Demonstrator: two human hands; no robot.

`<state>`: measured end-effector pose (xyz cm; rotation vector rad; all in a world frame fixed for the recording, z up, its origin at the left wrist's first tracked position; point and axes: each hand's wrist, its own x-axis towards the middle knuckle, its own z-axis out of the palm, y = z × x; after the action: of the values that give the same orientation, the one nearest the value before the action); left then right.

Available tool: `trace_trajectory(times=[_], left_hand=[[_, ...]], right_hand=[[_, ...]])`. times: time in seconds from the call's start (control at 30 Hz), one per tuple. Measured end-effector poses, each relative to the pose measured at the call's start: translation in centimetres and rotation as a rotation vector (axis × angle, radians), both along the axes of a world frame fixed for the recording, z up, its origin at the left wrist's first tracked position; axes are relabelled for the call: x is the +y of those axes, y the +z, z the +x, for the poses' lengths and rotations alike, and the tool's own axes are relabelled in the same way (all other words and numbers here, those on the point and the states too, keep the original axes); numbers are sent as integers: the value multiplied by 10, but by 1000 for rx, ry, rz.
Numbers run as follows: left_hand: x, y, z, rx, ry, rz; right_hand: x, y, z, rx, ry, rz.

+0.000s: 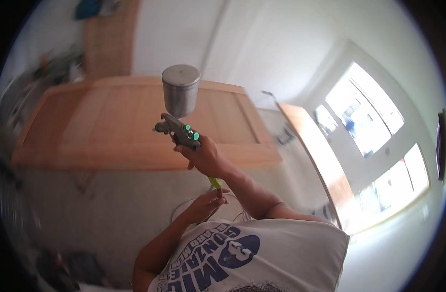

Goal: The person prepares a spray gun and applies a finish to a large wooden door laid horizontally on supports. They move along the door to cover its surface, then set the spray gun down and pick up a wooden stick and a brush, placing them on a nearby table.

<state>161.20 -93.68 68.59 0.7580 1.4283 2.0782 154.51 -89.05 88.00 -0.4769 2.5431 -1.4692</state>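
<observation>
Because its metal cup (181, 95) sits on top, the spray gun (181, 135) is held roughly upright, probably so the contents feed down by gravity. Right hand (207, 158) is closed round the gun's handle, arm reached out in front of the torso; nozzle points left, green knobs (195, 136) face back toward the wearer. Trigger contact: can't tell. Left hand (209, 205) is low, near the shirt, fingers part-curled by the yellow-green hose fitting (214, 183) under the gun, perhaps to manage slack; firm grip or light touch, can't tell. Gun is in front of the framed wooden door panel (120, 114) in this view, apparently not touching. Panel lies flat, raised off the floor (135, 194), likely for easy reach. Another wooden panel (316, 153) stands right, near bright windows (364, 109), probably parked aside.
</observation>
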Motion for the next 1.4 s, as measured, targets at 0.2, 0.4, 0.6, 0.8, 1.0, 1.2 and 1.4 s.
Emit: trace_trajectory(times=[0.2,0.4,0.6,0.8,1.0,1.2,1.4], left_hand=[[-23,-17,62,203,-179,94],[69,37,130,388,-215,101],[133,-36,196,426,-350,320],[217,88,135,494,-511,296],[227,119,77,454,-647,331],[190,122,71,533,-791,210],[159,125,77,503,-874,323]], right_hand=[[-6,-8,90,248,-558,29],[114,37,186,660,-854,-31],[173,-27,271,749,-1149,150],[247,91,237,780,-1411,228],[253,113,190,852,-1616,274],[213,111,202,887,-1711,277],[175,115,212,892,-1793,321]])
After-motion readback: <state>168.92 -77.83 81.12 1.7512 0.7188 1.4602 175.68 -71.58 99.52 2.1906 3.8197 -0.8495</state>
